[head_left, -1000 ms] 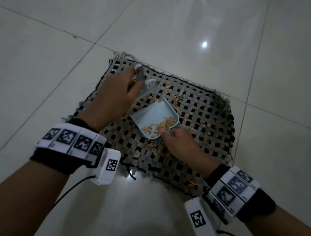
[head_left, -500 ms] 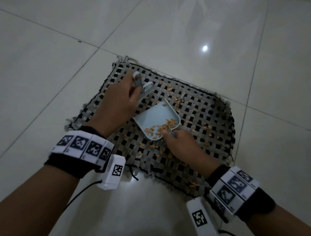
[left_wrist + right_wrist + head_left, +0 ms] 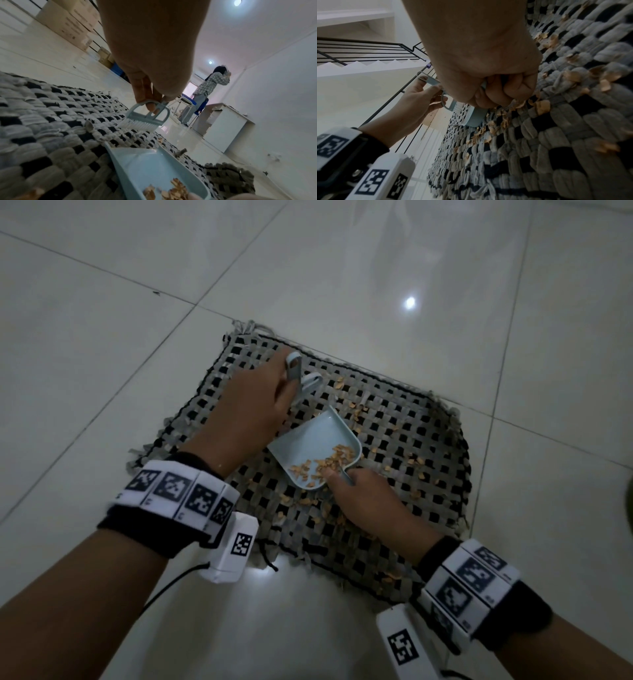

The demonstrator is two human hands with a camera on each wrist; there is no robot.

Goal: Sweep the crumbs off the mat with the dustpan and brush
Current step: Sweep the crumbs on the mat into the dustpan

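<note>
a pale blue dustpan (image 3: 317,440) holding tan crumbs (image 3: 329,462) sits on a grey-and-black checkered woven mat (image 3: 411,446); the brush (image 3: 147,116) is pale blue with white bristles, above glossy white floor tiles (image 3: 102,337).

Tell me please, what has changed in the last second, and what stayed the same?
Little has changed. The left hand still holds the brush at the mat's far-left part, beyond the dustpan's open edge; any shift seems mostly the head camera's. The right hand keeps its grip on the dustpan handle, the pan stays put with the same crumbs, and crumbs remain scattered on the mat.
</note>
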